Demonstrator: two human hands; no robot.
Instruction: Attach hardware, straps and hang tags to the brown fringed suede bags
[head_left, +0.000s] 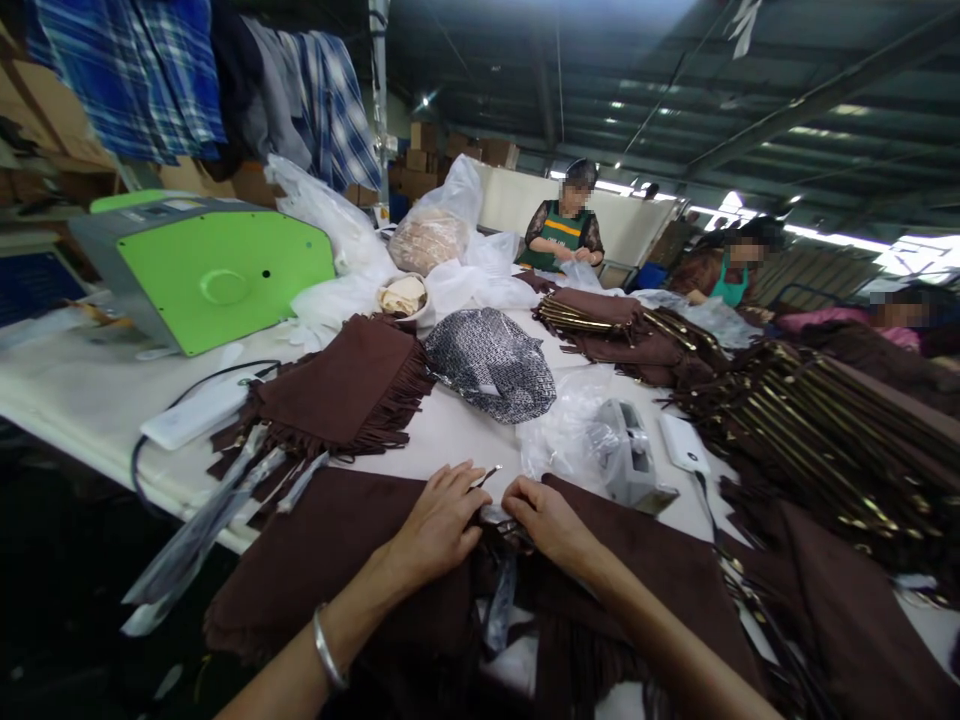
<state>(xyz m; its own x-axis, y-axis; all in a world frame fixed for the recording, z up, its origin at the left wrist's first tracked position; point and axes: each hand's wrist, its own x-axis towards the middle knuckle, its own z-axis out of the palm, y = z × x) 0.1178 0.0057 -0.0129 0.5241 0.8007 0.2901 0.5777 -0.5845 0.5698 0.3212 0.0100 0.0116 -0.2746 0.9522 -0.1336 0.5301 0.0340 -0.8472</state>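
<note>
Where hands (442,515) work, dark brown fabric (645,565), fringed

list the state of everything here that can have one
left hand: palm down, fingers bent
right hand: fingers curled
silver bracelet: worn, left wrist
blue plaid shirt: hanging
white bowl: holding pale cloth
black-and-white patterned fabric: bunched up
right-side white device: cable attached
brass-edged brown pieces: piled together
green-sided machine: power state unclear

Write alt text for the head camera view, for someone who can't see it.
A left hand and a right hand nearly meet over dark brown fringed pieces on a cluttered white table; a green-sided machine stands at upper left, other people beyond.
</note>
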